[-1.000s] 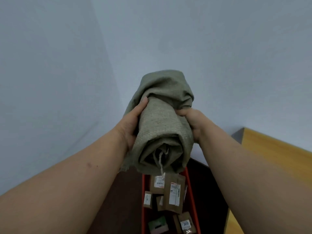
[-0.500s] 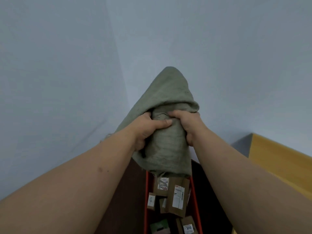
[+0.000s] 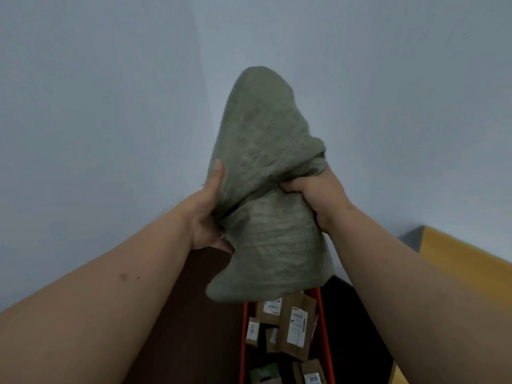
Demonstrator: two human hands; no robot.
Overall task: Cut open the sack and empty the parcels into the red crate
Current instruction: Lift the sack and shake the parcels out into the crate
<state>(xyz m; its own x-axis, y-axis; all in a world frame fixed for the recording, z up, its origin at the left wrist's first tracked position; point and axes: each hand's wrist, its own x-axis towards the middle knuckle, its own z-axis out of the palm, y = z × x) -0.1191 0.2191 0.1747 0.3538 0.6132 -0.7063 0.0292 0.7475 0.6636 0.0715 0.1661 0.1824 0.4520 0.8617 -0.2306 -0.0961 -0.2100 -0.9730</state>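
I hold a grey-green woven sack [image 3: 266,167] upright in the air above the red crate [image 3: 323,325]. My left hand [image 3: 207,214] grips the sack's left side at its waist, thumb pointing up. My right hand [image 3: 318,195] clenches bunched fabric on the right side. The sack's lower end hangs just above the crate and hides the crate's far end. Several brown cardboard parcels [image 3: 296,328] with white labels lie inside the crate, along with a green one [image 3: 263,372].
The crate stands on a dark brown floor [image 3: 194,314] in a corner between two pale blue-grey walls. A yellow wooden surface [image 3: 465,259] runs along the right side.
The sack has been raised and its top stretched upward. My left hand moved from the sack's front to its left side, and my right hand shifted out to the right.
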